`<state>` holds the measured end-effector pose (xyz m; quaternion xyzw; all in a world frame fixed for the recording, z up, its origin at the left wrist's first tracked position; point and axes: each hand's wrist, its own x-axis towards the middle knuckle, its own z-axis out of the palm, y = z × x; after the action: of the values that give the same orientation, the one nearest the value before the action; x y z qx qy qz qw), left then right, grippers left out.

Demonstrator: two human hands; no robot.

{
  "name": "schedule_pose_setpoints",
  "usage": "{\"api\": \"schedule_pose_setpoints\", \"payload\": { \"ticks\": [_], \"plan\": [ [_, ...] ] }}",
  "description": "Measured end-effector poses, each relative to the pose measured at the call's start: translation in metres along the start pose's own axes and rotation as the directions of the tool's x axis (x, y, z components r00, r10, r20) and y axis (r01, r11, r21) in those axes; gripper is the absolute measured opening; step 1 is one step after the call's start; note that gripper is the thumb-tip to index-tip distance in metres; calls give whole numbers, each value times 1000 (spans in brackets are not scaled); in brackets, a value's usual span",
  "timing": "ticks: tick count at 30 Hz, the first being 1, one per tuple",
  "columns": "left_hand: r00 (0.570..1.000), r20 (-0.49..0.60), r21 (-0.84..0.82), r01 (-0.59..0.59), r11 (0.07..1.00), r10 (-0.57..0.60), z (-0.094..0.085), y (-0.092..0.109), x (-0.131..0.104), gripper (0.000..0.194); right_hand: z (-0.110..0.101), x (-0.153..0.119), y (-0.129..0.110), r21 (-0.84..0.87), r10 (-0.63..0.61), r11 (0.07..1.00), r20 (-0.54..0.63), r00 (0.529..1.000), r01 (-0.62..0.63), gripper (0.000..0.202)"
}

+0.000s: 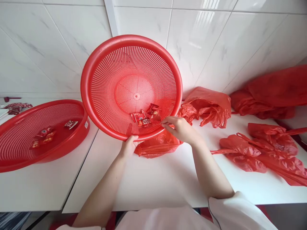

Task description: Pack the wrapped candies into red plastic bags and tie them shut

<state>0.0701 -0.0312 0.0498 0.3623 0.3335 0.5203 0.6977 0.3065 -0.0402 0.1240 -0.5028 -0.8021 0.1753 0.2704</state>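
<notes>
A red plastic mesh basket (129,60) is tilted up so that its inside faces me. Several small red wrapped candies (145,119) lie together low in its right side. My left hand (129,146) grips the basket's bottom rim, with the thumb at the edge and the other fingers hidden behind. At the lower right rim is my right hand (176,127), its fingers loosely bent and a little apart beside the candies, nothing visible between them. Under the basket's lower edge, a red plastic bag (159,145) rests on the white table (153,179).
Another red mesh basket (74,140) stands at left with a few wrapped candies (46,135) inside. A red plastic bag (211,103) sits by the tiled wall (203,41). Tied red bags (242,153) lie at right, with a larger red bundle (271,89) behind. A seam divides the tables.
</notes>
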Motion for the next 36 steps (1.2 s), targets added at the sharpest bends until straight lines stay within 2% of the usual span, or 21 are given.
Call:
{"api": "schedule_pose_setpoints", "payload": {
  "ticks": [4,6,11,12,14,17,19,22,24,26,32,36],
  "plan": [
    [1000,6,20,25,999,-26,5,-4,-3,43,6,3,6,-142,-1,990,-92,996,-13,27],
    [999,20,39,42,998,-43,7,-6,-3,45,13,6,9,-217,-32,976,-105,994,9,36],
    [996,44,47,73,996,-75,5,-11,-2,43,33,10,16,-247,-108,959,122,987,136,72],
    [996,40,43,76,996,-78,4,-12,-1,42,35,10,17,-220,-113,965,155,981,146,70],
    [997,20,33,73,997,-74,0,-14,2,39,36,9,18,-110,-113,985,179,977,134,52],
    [999,-17,1,50,999,-50,-4,-14,6,35,32,9,18,172,-32,985,97,995,15,29],
    [999,-29,-23,42,999,-43,-5,-13,7,34,31,11,19,415,89,904,43,995,-99,22],
    [998,-49,-63,43,997,-46,-5,-11,9,34,30,14,21,754,198,621,111,974,-212,30],
    [996,-72,-76,38,996,-43,-6,-10,10,34,30,15,25,863,195,452,153,969,-227,34],
    [995,-94,-75,34,997,-41,-6,-10,10,33,31,16,27,890,199,395,157,967,-226,36],
    [993,-108,-72,33,997,-41,-8,-9,11,34,29,15,28,886,162,441,80,984,-145,33],
    [993,-113,-37,15,999,-19,-8,-9,11,31,24,14,26,830,149,542,59,987,-132,31]
  ]
}}
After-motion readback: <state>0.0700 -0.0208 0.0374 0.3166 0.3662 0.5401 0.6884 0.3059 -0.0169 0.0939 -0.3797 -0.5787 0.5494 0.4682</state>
